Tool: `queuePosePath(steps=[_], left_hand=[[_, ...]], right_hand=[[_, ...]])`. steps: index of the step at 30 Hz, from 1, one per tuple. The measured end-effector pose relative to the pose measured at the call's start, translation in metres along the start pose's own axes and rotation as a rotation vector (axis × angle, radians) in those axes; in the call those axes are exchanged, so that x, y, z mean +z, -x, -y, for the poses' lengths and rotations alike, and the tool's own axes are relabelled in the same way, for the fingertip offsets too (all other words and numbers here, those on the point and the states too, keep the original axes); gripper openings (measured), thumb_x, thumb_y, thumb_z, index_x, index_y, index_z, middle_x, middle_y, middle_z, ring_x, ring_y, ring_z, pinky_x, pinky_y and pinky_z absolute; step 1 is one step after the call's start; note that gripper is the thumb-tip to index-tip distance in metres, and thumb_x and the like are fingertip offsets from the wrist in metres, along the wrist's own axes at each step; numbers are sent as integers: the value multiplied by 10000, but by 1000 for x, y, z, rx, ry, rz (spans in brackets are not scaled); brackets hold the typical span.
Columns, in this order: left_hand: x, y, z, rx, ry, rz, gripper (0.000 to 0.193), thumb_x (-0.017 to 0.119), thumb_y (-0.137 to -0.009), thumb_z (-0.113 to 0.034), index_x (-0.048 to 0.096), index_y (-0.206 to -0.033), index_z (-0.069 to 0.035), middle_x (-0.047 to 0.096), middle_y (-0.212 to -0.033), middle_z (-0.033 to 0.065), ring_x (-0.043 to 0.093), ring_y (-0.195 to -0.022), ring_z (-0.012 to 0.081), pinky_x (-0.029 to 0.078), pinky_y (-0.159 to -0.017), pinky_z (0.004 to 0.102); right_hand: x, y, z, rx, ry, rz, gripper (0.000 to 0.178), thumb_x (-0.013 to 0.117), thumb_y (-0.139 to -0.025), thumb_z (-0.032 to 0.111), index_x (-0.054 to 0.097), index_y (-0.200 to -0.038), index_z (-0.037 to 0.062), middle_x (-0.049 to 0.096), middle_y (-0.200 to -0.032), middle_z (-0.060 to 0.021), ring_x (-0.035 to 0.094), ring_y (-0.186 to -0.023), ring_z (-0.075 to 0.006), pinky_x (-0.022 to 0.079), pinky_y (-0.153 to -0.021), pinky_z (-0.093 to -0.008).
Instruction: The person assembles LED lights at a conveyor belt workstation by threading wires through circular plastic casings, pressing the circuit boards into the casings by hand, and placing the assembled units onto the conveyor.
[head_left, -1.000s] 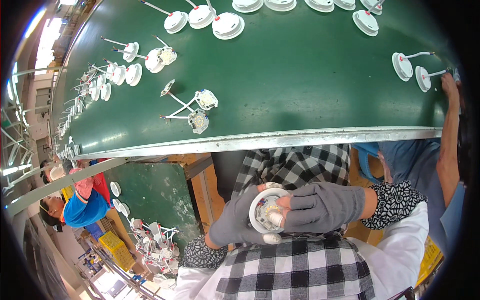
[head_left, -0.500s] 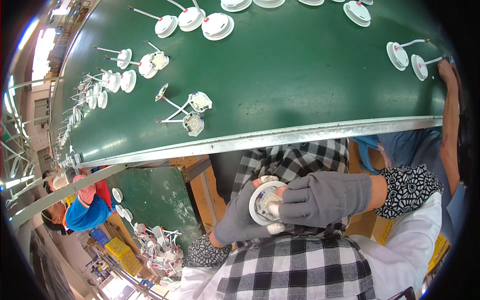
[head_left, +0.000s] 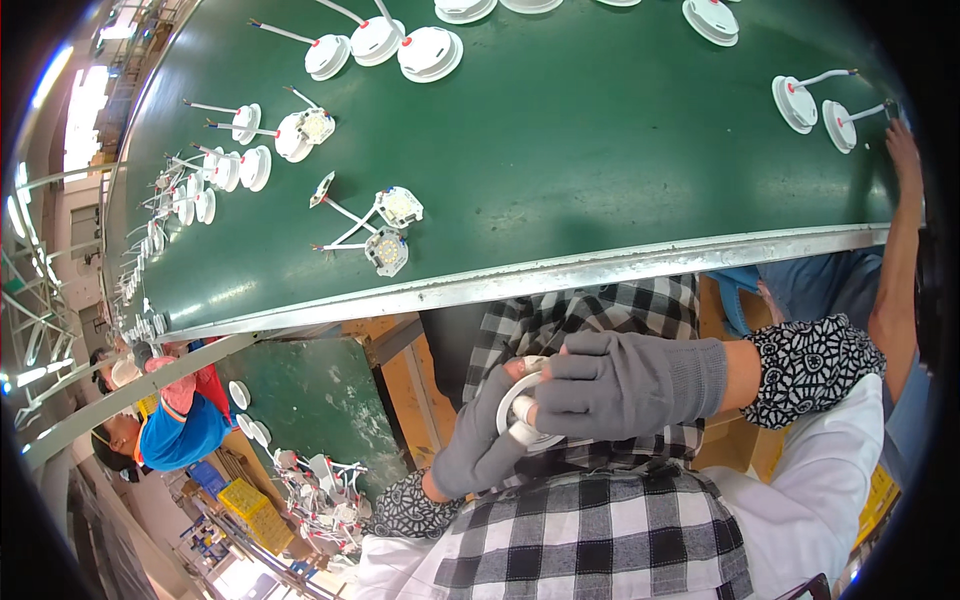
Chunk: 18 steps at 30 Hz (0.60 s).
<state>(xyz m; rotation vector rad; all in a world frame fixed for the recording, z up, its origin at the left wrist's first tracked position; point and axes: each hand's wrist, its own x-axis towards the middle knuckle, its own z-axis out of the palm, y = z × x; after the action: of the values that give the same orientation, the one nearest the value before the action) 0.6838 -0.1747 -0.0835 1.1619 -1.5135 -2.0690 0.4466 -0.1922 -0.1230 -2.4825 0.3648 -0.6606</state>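
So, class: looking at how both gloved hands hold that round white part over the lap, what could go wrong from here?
1. The round white part sits between the left hand and right hand over the lap, off the green belt; a slip would likely drop it.
2. Grey gloves may dull the grip.

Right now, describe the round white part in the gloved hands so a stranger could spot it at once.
Start at the wide green conveyor belt, then drop below its metal front edge to the wearer's lap. There the left hand and the right hand, both in grey gloves, clasp a round white lamp housing. Unlike the white housings lying on the belt, it is held off the belt and half hidden by fingers.
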Motion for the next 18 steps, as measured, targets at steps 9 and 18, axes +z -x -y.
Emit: queuePosePath(steps=[9, 18], left_hand=[[-5, -4, -11, -90, -30, -76, 370, 444, -929, -109, 479, -1269, 32, 622, -1098, 145, 612, -995, 191, 475, -872, 303], [-10, -11, 9, -169, 163, -102, 406, 525, -914, -185, 447, -1272, -11, 572, -1136, 84, 551, -1083, 147, 445, -919, 285]], right_hand=[[-16, -18, 16, 557, -239, -50, 472, 588, -878, 352, 514, -1191, 6, 508, -1077, -123, 597, -1009, -220, 482, -870, -377], [4, -24, 16, 1013, -1033, -6, 392, 461, -902, 252, 544, -1169, -23, 672, -844, -134, 681, -672, -165, 549, -717, -325]])
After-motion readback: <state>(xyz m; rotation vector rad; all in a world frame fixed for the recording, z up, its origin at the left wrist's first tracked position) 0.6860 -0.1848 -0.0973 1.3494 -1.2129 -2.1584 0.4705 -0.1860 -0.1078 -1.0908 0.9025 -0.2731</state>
